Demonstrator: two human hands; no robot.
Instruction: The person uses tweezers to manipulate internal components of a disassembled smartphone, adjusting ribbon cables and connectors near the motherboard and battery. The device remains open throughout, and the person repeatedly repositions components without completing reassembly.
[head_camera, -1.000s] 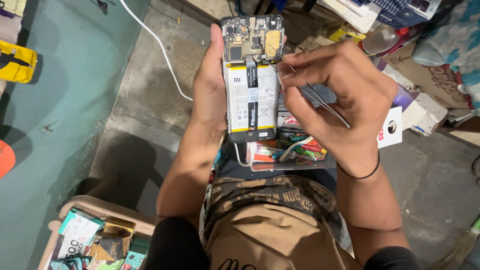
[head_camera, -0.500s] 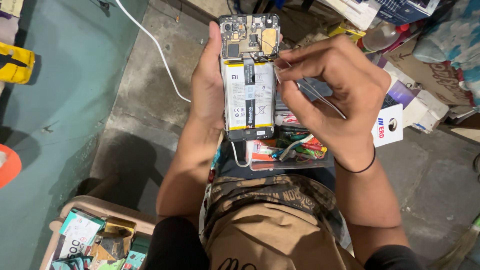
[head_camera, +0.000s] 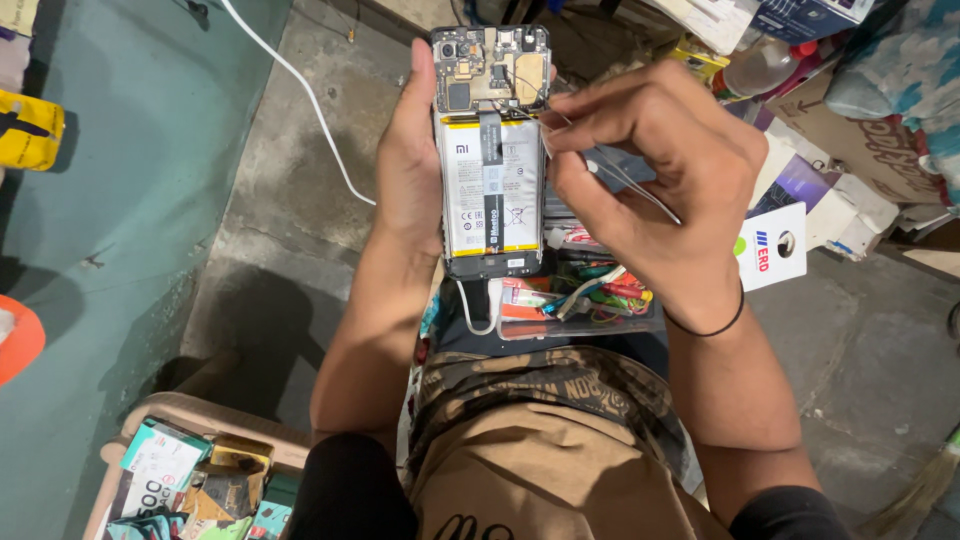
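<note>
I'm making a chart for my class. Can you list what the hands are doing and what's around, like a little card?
Left hand: holds the phone, back cover off, battery and circuit board showing
Right hand: pinches tweezers, tips at the phone's right edge near the board
Under the phone: clear tray of small colourful parts
Floor: bare concrete, white cable running across
Bottom left: box of small packets
Right side: cardboard boxes, a plastic bottle
</note>
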